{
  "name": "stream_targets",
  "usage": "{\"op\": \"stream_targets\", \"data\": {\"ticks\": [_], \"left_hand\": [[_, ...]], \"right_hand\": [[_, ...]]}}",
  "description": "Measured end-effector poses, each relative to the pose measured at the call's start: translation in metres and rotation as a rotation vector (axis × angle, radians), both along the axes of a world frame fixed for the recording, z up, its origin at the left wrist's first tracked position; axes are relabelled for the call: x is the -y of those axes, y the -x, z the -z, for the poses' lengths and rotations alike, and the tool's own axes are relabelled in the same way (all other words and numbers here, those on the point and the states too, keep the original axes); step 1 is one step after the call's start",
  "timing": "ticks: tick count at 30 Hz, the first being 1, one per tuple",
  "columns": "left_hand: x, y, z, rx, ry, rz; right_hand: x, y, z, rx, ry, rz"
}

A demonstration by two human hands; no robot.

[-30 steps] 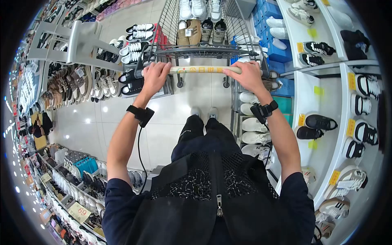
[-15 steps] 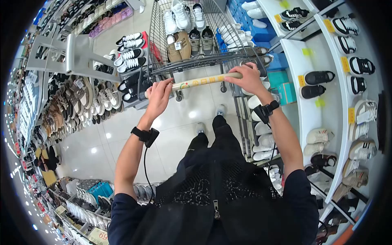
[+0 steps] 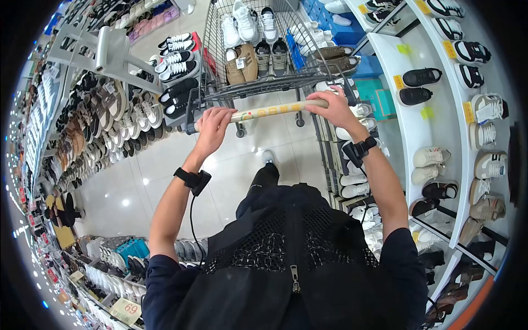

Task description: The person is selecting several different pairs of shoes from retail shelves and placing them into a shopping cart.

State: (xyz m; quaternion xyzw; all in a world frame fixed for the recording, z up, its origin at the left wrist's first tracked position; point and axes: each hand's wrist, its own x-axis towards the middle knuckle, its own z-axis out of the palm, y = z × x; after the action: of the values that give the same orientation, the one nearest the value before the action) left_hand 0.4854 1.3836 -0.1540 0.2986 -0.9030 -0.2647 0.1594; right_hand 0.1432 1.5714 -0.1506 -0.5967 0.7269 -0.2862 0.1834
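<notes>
My left hand (image 3: 215,127) is closed around the left end of the shopping cart handle (image 3: 272,110), a pale bar with yellow printing. Near the bar's other end, my right hand (image 3: 334,108) grips it too, thumb along the inner side. Beyond the handle stretches the grey wire cart (image 3: 258,85). In its basket lie white sneakers (image 3: 245,22), tan shoes (image 3: 247,63) with a small white tag, and a grey-green pair (image 3: 279,55). Black bands with small boxes and cables sit on both my wrists.
White shelves (image 3: 393,99) of sneakers run close along the right, with a teal shoebox (image 3: 374,102) beside the cart. Racks of shoes (image 3: 118,113) line the left. A grey metal frame (image 3: 102,52) stands at upper left. Shiny tiled floor (image 3: 236,159) lies below.
The right-hand shelves have slid down and back past me as the cart and I move forward. Both hands keep their hold on the handle. One foot has gone from view under my body.
</notes>
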Motion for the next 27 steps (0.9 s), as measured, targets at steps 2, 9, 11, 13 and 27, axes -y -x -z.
{"op": "stream_targets", "data": {"ticks": [2, 9, 11, 13, 27], "left_hand": [[-0.011, -0.01, 0.001, -0.003, -0.029, 0.012], [-0.069, -0.046, 0.001, 0.004, 0.009, -0.05], [-0.084, -0.057, 0.005, 0.009, 0.015, -0.056], [-0.104, -0.067, 0.006, 0.024, 0.015, -0.079], [-0.225, -0.118, 0.003, 0.016, -0.033, -0.065]], "right_hand": [[-0.014, -0.009, 0.001, 0.055, -0.006, -0.033], [-0.072, -0.049, 0.008, 0.094, 0.09, -0.05], [-0.09, -0.063, 0.009, 0.077, 0.098, -0.042], [-0.11, -0.073, 0.01, 0.05, 0.1, -0.033], [-0.217, -0.127, 0.01, 0.048, 0.073, 0.043]]}}
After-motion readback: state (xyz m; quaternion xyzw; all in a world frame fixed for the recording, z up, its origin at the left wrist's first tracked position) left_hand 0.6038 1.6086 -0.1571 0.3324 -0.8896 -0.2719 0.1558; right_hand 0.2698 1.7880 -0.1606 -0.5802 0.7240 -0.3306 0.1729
